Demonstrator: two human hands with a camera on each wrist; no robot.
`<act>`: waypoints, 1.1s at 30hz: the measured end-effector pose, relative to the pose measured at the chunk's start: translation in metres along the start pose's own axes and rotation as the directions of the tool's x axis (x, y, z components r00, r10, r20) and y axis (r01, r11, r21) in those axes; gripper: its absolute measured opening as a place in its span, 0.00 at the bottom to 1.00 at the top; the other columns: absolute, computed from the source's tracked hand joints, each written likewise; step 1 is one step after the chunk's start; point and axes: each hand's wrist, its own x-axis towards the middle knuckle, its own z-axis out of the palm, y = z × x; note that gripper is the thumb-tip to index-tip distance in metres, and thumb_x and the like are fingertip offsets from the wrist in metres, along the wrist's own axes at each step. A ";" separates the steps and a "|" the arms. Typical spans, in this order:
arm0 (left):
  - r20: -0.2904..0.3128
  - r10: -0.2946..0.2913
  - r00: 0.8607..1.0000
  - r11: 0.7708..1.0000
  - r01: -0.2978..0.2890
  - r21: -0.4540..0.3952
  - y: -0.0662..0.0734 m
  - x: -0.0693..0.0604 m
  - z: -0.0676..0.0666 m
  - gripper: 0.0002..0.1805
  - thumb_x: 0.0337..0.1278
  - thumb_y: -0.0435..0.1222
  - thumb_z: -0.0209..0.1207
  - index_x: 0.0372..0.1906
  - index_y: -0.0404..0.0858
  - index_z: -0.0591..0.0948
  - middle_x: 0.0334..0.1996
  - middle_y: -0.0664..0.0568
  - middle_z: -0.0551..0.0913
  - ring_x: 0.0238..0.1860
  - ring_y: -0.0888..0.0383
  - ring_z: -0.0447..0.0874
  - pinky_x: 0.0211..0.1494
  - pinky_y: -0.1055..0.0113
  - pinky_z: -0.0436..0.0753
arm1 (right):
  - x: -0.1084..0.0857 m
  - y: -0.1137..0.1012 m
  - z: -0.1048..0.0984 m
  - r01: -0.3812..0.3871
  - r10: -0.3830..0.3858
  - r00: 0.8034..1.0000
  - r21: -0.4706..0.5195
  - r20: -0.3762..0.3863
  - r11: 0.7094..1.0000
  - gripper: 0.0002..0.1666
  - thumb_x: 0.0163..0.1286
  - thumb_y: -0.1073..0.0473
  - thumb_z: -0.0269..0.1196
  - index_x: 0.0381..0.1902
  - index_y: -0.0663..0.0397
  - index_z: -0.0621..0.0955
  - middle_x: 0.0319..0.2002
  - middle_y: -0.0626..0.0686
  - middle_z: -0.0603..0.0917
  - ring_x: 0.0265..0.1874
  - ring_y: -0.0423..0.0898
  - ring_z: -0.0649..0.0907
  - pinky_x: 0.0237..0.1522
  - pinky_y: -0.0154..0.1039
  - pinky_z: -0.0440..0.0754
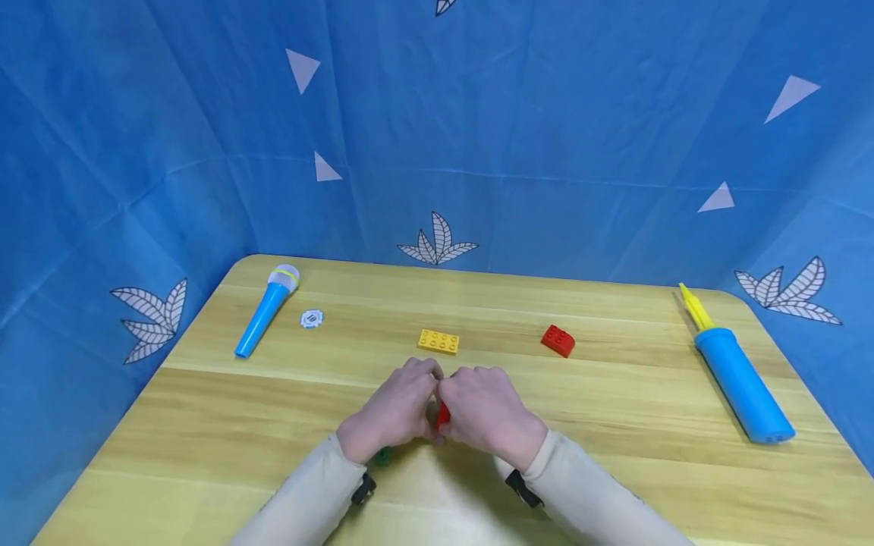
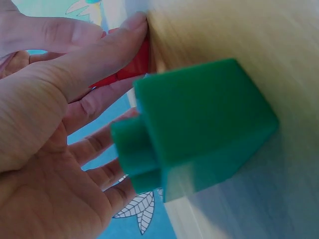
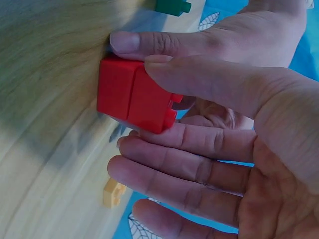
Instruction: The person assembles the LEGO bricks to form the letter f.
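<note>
Both hands meet over the wooden table around two red toy bricks, one stacked on the other. In the right wrist view the lower red brick (image 3: 115, 88) sits against the tabletop, and the left thumb lies along it. My right hand (image 1: 485, 409) pinches the upper red brick (image 3: 149, 104) between thumb and index finger, its other fingers extended. My left hand (image 1: 399, 406) pinches the stack from the opposite side. A green brick (image 2: 204, 114) stands close beside the left hand, mostly hidden under the wrist in the head view.
Beyond the hands lie a yellow brick (image 1: 438, 341) and another red brick (image 1: 558, 341) with a curved end. At the left are a toy microphone (image 1: 262, 318) and a round chip (image 1: 312, 318). A blue hand pump (image 1: 744, 387) lies right. Blue cloth (image 1: 437, 136) hangs behind.
</note>
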 end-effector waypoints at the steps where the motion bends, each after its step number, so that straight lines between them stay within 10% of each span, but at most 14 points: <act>1: 0.003 -0.001 1.000 1.000 0.001 -0.001 0.000 0.000 -0.001 0.20 0.24 0.44 0.83 0.24 0.45 0.83 0.45 0.53 0.78 0.48 0.52 0.73 0.50 0.60 0.75 | 0.000 0.000 0.000 -0.004 0.004 1.000 -0.001 0.002 1.000 0.15 0.51 0.50 0.77 0.20 0.43 0.79 0.15 0.40 0.71 0.14 0.38 0.70 0.15 0.35 0.69; 33: 0.004 -0.029 1.000 0.998 0.028 0.057 0.000 -0.001 -0.004 0.18 0.31 0.47 0.81 0.26 0.50 0.83 0.44 0.54 0.76 0.48 0.51 0.71 0.47 0.55 0.73 | -0.002 0.016 -0.004 -0.079 0.072 0.996 0.125 0.056 0.989 0.19 0.49 0.39 0.76 0.31 0.41 0.84 0.21 0.40 0.77 0.18 0.40 0.72 0.18 0.40 0.71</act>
